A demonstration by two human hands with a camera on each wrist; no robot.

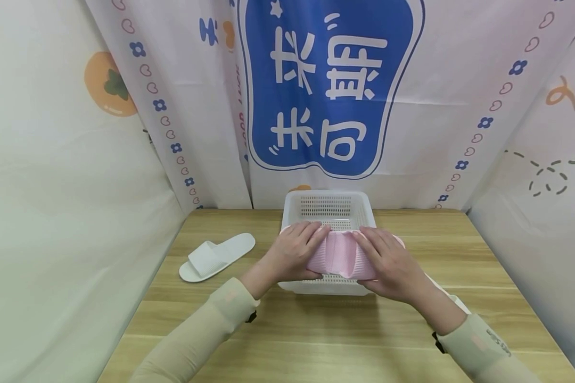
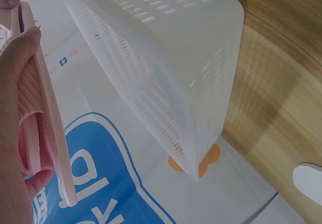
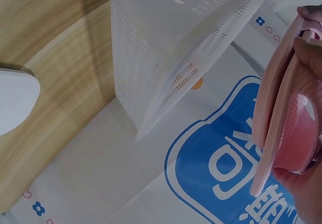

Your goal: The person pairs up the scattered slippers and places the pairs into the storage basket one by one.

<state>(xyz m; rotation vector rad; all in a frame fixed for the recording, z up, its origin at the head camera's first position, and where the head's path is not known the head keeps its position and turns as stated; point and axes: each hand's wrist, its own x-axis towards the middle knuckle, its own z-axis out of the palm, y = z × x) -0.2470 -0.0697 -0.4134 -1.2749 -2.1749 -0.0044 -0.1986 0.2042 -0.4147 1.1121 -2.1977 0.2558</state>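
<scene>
A pair of pink slippers (image 1: 341,254), pressed together sole to sole in the right wrist view, is held above the white plastic basket (image 1: 328,288). My left hand (image 1: 292,254) grips the left end, fingers over the far side and thumb on the near side. At the other end my right hand (image 1: 394,261) holds on in the same way. The ribbed straps and sole edges of the pink slippers (image 3: 283,108) show beside the right thumb. Behind the hands, the basket's perforated far wall is visible; part of its inside is hidden.
One white slipper (image 1: 216,257) lies on the wooden table (image 1: 287,340) left of the basket. Another white slipper (image 1: 460,304) is mostly covered by the right forearm. A printed cloth (image 1: 211,159) hangs behind the table, with pale cloth walls on both sides.
</scene>
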